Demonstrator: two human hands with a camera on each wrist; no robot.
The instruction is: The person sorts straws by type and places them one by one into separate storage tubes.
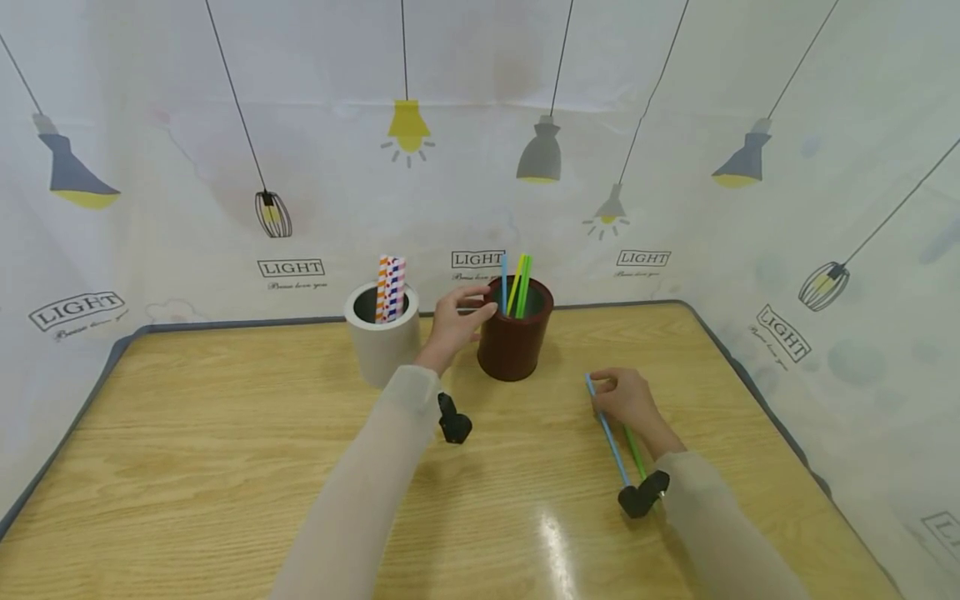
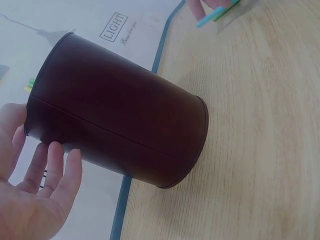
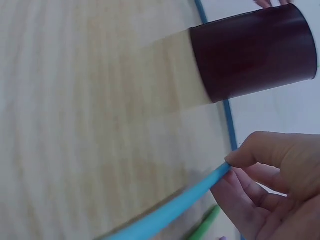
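My right hand pinches a blue straw near its far end, between thumb and fingers. The straw slants back toward me, low over the table. Beside it a green straw lies partly hidden by the hand. My left hand is at the left side of a dark red cylindrical pot, its thumb at the rim and loosely spread fingers along the wall. In that upright pot stand a blue straw, a yellow straw and green straws.
Left of the red pot stands a white pot with several patterned straws. Both are near the back edge of the wooden table, before a wall covering printed with lamps. Black wrist cameras sit at both cuffs.
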